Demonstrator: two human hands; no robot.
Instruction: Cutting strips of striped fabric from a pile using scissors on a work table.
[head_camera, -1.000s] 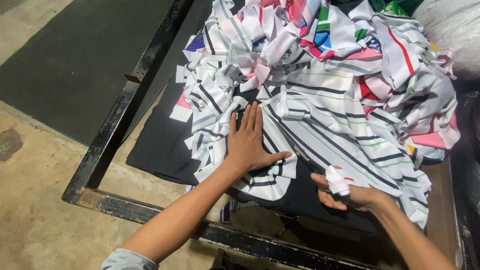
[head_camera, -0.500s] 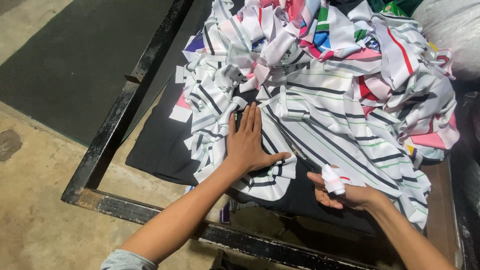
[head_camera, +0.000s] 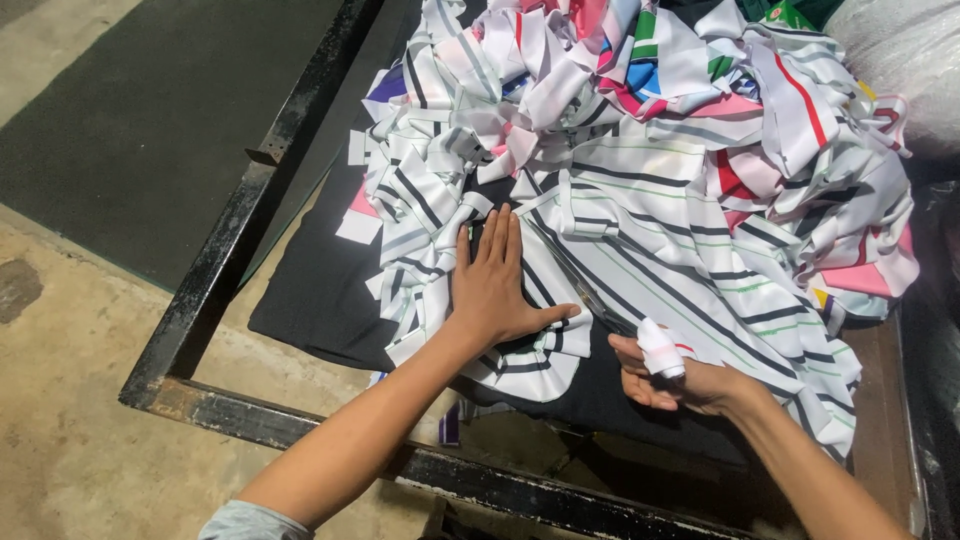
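Two hands on a black-framed table (head_camera: 215, 290) over concrete floor (head_camera: 70, 440) — left hand (head_camera: 497, 285) flat on striped cloth (head_camera: 640, 200), right hand (head_camera: 675, 375) gripping scissors (head_camera: 590, 295).

White black-striped fabric piece (head_camera: 560, 300) lies flat atop black cloth (head_camera: 320, 300), scissors (head_camera: 590, 295) across it.

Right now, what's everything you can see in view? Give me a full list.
fabric pile: one heap, white with black, green, pink, red and blue stripes, across the table's far and right side
black cloth: one, under the pile, near edge
scissors: one pair, dark, lying on the striped fabric by the right hand
metal frame: one, black, rusty, around the table
mat: one, dark, floor at left
white bag: one, top right
left hand: flat on the striped fabric
right hand: white bandage on thumb, at the scissors' handles
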